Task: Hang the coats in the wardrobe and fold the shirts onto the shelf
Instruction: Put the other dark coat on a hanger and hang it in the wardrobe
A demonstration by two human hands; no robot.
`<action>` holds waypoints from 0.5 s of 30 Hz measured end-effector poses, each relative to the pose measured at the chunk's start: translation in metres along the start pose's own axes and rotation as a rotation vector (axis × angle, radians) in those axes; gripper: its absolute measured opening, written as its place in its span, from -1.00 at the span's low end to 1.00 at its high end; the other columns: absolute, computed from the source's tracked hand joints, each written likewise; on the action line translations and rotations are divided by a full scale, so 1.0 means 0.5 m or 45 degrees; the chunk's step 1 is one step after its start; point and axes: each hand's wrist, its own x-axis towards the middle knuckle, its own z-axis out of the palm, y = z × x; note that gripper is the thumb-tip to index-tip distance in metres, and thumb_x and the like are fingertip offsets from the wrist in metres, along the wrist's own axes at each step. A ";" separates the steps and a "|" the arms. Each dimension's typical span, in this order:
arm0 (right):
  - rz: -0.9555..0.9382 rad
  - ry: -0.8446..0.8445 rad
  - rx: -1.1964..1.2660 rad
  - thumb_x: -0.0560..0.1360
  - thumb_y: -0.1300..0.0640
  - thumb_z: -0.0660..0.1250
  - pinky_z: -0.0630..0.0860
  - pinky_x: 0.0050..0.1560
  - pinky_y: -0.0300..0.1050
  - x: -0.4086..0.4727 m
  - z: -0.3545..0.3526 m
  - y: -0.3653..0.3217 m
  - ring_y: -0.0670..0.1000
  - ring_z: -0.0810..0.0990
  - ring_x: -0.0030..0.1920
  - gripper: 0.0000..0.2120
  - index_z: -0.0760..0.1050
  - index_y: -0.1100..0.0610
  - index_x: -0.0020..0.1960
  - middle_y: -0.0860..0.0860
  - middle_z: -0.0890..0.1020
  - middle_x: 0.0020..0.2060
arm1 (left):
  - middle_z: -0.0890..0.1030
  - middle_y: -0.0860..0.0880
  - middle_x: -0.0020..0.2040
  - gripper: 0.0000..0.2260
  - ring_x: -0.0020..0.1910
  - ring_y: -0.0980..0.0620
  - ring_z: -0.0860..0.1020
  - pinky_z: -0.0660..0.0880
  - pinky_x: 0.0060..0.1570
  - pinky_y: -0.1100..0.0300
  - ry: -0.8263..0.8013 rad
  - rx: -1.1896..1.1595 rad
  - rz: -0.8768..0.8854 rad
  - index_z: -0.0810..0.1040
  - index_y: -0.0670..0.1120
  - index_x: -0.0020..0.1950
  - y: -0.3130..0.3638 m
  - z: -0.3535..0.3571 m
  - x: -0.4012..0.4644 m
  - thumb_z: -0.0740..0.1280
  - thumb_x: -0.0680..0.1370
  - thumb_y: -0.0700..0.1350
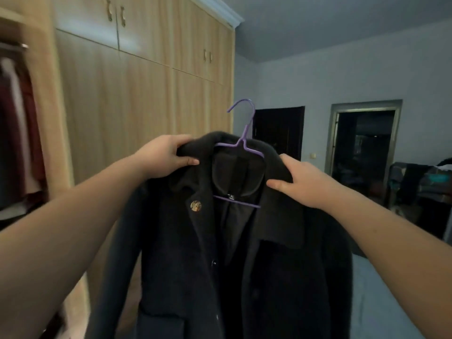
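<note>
A dark coat [186,260] with a gold button hangs on a purple hanger [244,133], held up in front of me. My left hand [163,157] grips the coat's left shoulder by the collar. My right hand [303,184] grips the right shoulder, thumb on the lapel. The hanger's hook points up and left, free of any rail. At the far left the wardrobe [46,99] stands open, with a rail [14,46] and several hanging garments [17,133] inside.
Closed wooden wardrobe doors [137,106] fill the wall behind the coat. Two dark doorways [364,143] lie at the back right. A rack with draped clothes [420,184] stands at the right edge.
</note>
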 end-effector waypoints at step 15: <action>-0.489 -0.287 0.320 0.57 -0.07 0.33 0.46 0.12 -0.30 0.352 0.303 -0.544 -0.25 0.54 0.15 -0.67 0.43 -0.13 0.31 -0.26 0.58 0.16 | 0.62 0.18 0.10 -0.56 0.10 0.11 0.58 0.50 0.13 0.08 0.120 0.253 -0.507 0.40 0.24 0.31 -0.473 -0.379 -0.371 0.44 0.48 0.10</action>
